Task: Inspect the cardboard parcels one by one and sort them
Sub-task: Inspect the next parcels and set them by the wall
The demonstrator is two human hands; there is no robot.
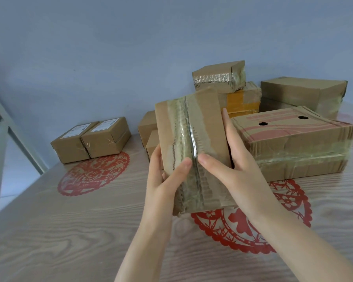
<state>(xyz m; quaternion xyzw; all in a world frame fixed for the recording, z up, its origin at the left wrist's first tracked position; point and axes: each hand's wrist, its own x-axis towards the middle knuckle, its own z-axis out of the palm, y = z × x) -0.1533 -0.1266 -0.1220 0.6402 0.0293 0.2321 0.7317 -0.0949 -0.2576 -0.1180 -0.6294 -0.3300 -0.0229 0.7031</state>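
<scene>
Both hands hold a taped cardboard parcel (192, 147) tilted up above the table (69, 231): the left hand (163, 180) grips its left edge, thumb on the tape, and the right hand (232, 163) clasps its right side. A pile of parcels (289, 139) sits behind, and two small labelled boxes (90, 139) stand apart to the left.

parcel pile (289, 139) rightward, bare tabletop (69, 231) leftward

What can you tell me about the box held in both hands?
The box is flat, brown cardboard, creased and worn, with clear tape running down the seam of its broad face. It is held nearly upright above the table, that face toward the camera. The left hand grips its lower left edge, thumb on the tape; the right hand holds its right side, thumb beside the seam.
</scene>
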